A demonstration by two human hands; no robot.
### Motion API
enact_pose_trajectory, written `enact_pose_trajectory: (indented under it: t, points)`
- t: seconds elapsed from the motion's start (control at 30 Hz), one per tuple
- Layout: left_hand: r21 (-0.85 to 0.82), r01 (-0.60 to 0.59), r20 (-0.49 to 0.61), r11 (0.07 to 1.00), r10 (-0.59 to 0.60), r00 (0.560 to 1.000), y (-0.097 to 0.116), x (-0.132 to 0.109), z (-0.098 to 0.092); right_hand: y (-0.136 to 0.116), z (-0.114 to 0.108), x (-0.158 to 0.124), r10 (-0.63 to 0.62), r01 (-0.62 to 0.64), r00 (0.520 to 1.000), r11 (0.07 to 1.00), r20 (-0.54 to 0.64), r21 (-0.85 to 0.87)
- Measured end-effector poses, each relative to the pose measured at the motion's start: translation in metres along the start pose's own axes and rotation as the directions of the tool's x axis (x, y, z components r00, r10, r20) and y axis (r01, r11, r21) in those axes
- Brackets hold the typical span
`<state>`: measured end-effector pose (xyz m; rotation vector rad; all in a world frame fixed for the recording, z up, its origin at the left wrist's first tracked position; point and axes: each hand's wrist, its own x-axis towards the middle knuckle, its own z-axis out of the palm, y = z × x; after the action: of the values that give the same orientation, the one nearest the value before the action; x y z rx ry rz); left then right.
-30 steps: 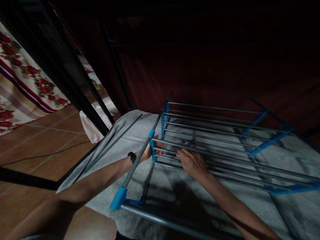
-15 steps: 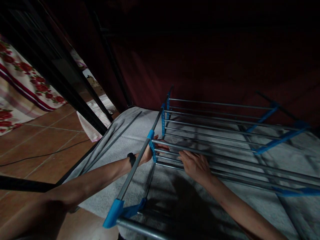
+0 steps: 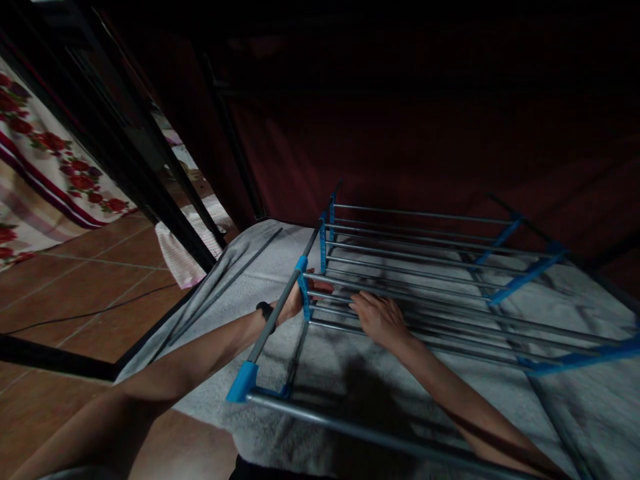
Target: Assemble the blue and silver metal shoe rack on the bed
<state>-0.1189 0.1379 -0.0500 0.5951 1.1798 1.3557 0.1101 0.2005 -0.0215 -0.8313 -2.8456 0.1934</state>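
A metal rack (image 3: 430, 285) of grey rods with blue plastic joints lies across a grey cloth. My left hand (image 3: 296, 301), with a dark watch on the wrist, reaches under the side tube to a blue bracket (image 3: 303, 297) with holes. Its fingers curl around the bracket and rod ends, partly hidden behind them. Close by on the right, my right hand (image 3: 379, 319) rests over the rods with bent fingers gripping them near their left ends; the fingertips are partly out of sight. A blue corner joint (image 3: 243, 382) joins the side tube and the front tube.
The grey cloth (image 3: 260, 267) covers a dark-framed bed-like surface, with a loose thin rod (image 3: 235, 277) on its left. Dark red curtain (image 3: 400, 147) hangs behind. At left are dark posts (image 3: 125, 167), a flowered cloth (image 3: 65, 167), and a cable (image 3: 90, 312) on the tiled floor.
The rack's right end and near corner have shifted in view, the near corner up and right. Both hands stay at about the same place on the rods.
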Motion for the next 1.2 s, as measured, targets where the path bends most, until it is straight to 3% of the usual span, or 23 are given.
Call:
enact_pose_trajectory:
  t: [0.17,0.53,0.93,1.2]
  points:
    - [0.038,-0.033,-0.001,0.999,0.033,0.999,-0.0001,-0.0031,-0.0008,-0.0015,-0.0011,-0.0015,0.004,-0.004,1.0,1.0,-0.008,-0.01]
    - [0.088,0.013,0.019,0.996,-0.015,1.0,0.0016,-0.0025,-0.0027,0.0007,0.0003,0.0002,-0.009,0.009,1.0,1.0,-0.008,-0.021]
    - [-0.029,0.092,0.065,0.995,-0.09,0.994,0.002,0.0027,-0.0056,-0.0003,0.001,0.0008,0.023,-0.023,1.0,0.999,0.019,0.042]
    - [-0.006,0.059,0.089,0.998,-0.058,0.994,-0.0025,0.0032,-0.0077,-0.0019,0.0042,0.0009,0.026,-0.025,1.0,0.999,-0.015,0.041]
